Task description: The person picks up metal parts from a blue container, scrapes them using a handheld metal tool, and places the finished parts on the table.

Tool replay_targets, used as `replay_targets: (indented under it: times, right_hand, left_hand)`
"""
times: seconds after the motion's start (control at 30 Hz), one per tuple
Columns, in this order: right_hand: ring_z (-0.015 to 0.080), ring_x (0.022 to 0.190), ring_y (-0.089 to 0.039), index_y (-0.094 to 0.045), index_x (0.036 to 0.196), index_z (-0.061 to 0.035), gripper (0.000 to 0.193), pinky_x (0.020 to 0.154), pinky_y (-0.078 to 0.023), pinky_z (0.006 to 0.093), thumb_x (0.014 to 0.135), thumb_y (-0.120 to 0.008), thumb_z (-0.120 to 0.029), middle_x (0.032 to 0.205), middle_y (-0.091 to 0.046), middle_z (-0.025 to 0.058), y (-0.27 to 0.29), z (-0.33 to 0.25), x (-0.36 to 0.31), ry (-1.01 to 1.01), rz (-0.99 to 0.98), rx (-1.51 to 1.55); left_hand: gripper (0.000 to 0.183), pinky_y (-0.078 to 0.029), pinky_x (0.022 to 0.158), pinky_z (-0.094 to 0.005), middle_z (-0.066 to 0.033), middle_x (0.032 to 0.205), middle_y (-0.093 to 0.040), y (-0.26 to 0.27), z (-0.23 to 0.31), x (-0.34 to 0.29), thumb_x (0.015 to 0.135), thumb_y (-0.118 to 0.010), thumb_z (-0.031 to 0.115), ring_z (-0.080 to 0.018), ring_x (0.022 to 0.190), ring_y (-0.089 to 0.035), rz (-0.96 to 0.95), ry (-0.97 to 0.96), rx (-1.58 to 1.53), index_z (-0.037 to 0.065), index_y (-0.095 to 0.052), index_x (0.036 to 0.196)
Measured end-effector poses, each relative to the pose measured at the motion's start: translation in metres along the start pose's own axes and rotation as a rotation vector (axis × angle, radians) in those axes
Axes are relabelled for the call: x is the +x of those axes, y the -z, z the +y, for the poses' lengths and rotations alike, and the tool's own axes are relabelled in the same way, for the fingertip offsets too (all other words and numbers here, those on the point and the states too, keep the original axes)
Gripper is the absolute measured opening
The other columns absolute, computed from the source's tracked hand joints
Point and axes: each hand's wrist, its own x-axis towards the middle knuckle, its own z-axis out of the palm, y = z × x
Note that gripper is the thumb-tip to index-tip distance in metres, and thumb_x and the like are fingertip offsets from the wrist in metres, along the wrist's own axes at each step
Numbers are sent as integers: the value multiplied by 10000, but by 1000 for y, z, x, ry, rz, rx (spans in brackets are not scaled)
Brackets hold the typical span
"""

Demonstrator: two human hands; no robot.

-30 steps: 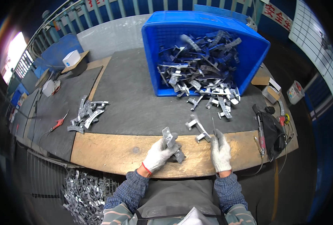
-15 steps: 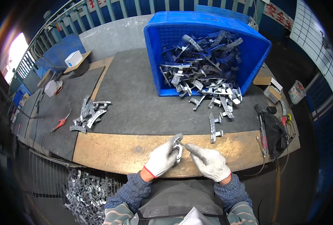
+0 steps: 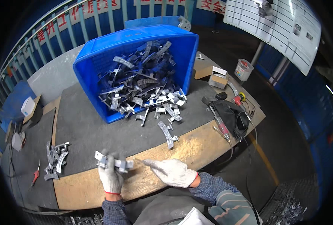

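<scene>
My left hand (image 3: 112, 179), in a white knit glove with a grey-stained finger area, is closed around a silver metal bracket (image 3: 123, 164) above the bench's wooden front strip. The bracket lies roughly level, with an end sticking out on either side of the fingers. To its right is my gloved right hand (image 3: 171, 172), fingers curled and forefinger pointing at the bracket without touching it. Something thin seems to show at its fingertips; I cannot make out what. A loose curved bracket (image 3: 165, 134) lies beyond my right hand, on the dark mat.
A blue crate (image 3: 136, 35) on its side spills brackets (image 3: 140, 80) onto the mat (image 3: 95, 131). A small bracket pile (image 3: 55, 157) and red-handled tool (image 3: 35, 176) lie left. At right are a red air tool (image 3: 221, 125), black bag (image 3: 236, 120), hoses and a carton (image 3: 218, 78).
The view has swung right, shifting the bench leftward. My hands have drawn apart, and the bracket in my left hand has turned from upright to roughly level.
</scene>
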Motion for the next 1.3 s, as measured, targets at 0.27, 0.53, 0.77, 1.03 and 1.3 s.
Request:
replay_targets:
  times: [0.27, 0.53, 0.77, 1.03, 1.3]
  right_hand:
    - [408, 874, -788, -692, 1476, -154, 401, 770, -639, 500, 1076, -660, -174, 1051, -811, 203, -24, -2, 1, -89, 92, 190]
    - [381, 1138, -784, -723, 1433, -83, 371, 944, -641, 430, 1067, -669, -105, 1287, -779, 224, -17, -8, 5, -156, 15, 171]
    - [382, 1128, -782, -718, 1436, -77, 373, 950, -638, 438, 1068, -669, -107, 1283, -774, 228, -19, -13, 5, -124, 17, 132]
    - [26, 503, -426, -638, 1371, -56, 299, 428, -358, 207, 1127, -605, -226, 733, -503, -67, -37, -2, 19, -790, -175, 1454]
    - [344, 1189, -774, -744, 1316, -11, 312, 1027, -579, 411, 1069, -651, -180, 1230, -801, 224, -53, -5, 9, -288, -267, 284]
  left_hand:
    - [520, -602, 1096, -524, -131, 1312, -676, -1, -3, -3, 1058, -765, 135, -262, 1228, -679, -7, -330, 125, 62, -524, 1513]
    - [609, -621, 1040, -463, -188, 1350, -674, -25, 5, -25, 1112, -678, 129, -278, 1209, -706, 16, -268, 146, 52, -368, 1630]
    - [597, -621, 1025, -437, -193, 1331, -713, -16, -8, -38, 1095, -671, 66, -286, 1182, -734, -145, -278, 180, 4, -387, 1617]
    - [157, -558, 770, -318, -64, 937, -688, -23, 11, -58, 1038, -601, -62, -151, 870, -693, -612, -245, 678, 12, -678, 1154]
    - [562, -594, 924, -512, -177, 1176, -772, 25, 5, -3, 973, -606, -12, -424, 1024, -749, -471, -554, 1230, 23, -562, 1532]
